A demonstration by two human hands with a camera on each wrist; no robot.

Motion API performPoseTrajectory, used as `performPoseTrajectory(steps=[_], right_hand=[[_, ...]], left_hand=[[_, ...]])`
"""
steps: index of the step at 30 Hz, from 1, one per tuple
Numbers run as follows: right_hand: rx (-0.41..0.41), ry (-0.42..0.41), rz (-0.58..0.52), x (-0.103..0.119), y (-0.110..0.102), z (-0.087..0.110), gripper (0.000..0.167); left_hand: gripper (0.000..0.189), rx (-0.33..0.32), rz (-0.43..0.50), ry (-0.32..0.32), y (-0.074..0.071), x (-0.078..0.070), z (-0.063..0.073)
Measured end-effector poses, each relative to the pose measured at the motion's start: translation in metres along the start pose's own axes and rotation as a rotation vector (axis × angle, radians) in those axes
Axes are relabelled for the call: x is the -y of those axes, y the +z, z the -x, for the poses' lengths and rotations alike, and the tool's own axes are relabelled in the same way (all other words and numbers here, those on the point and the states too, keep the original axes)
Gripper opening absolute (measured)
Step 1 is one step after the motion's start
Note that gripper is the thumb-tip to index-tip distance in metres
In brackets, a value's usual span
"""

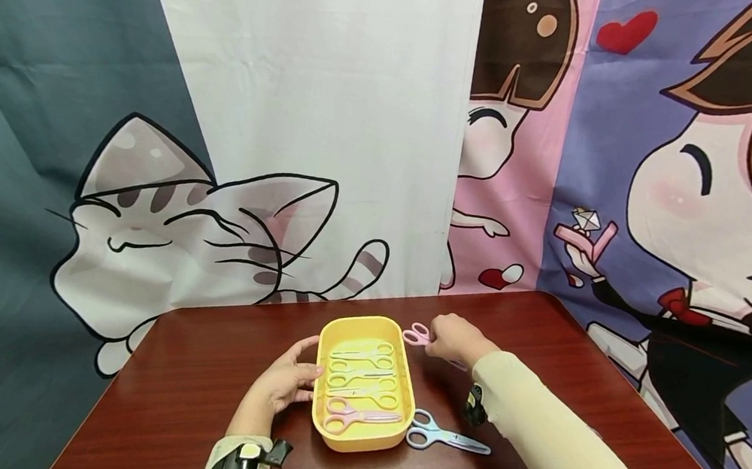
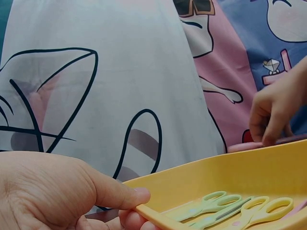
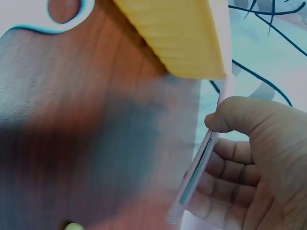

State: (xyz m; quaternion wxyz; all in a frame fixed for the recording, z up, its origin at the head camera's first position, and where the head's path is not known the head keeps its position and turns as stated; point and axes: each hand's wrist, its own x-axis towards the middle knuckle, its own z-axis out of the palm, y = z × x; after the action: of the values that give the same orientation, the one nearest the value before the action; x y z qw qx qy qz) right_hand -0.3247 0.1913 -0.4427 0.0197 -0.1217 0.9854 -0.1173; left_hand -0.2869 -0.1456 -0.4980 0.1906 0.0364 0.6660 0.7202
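Note:
A yellow tray stands on the table with several scissors laid across its bottom. Inside are green scissors, yellow scissors and, nearest the front, pink scissors. My left hand grips the tray's left wall, its thumb over the rim in the left wrist view. Off the tray's far right corner, my right hand pinches another pair of pink scissors between thumb and fingers, handles toward the tray. Blue scissors lie on the table just right of the tray's front corner.
The dark red-brown table runs back to a cartoon-printed cloth hanging behind it. A small yellow-green tip shows at the bottom of the right wrist view.

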Motion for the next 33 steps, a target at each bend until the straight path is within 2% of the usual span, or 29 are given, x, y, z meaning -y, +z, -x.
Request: performPoseTrajectory(steps=[5, 13, 17, 26, 33], right_hand=[[-0.042, 0.019, -0.041, 0.010, -0.011, -0.003, 0.014], [-0.066, -0.062, 0.003, 0.036, -0.023, -0.013, 0.012], [-0.081, -0.146, 0.042, 0.053, -0.028, -0.019, 0.012], [-0.093, -0.303, 0.080, 0.088, -0.026, -0.029, 0.008], [-0.067, -0.335, 0.070, 0.106, -0.014, -0.035, 0.006]], left_hand=[[0.068, 0.001, 0.000, 0.003, 0.001, 0.000, 0.000], [0.070, -0.006, 0.001, 0.002, 0.000, 0.001, 0.001], [0.069, -0.009, -0.001, 0.000, 0.000, 0.001, 0.001], [0.068, -0.004, 0.002, -0.007, -0.001, 0.000, 0.002], [0.069, 0.001, 0.002, -0.005, -0.001, 0.000, 0.000]])
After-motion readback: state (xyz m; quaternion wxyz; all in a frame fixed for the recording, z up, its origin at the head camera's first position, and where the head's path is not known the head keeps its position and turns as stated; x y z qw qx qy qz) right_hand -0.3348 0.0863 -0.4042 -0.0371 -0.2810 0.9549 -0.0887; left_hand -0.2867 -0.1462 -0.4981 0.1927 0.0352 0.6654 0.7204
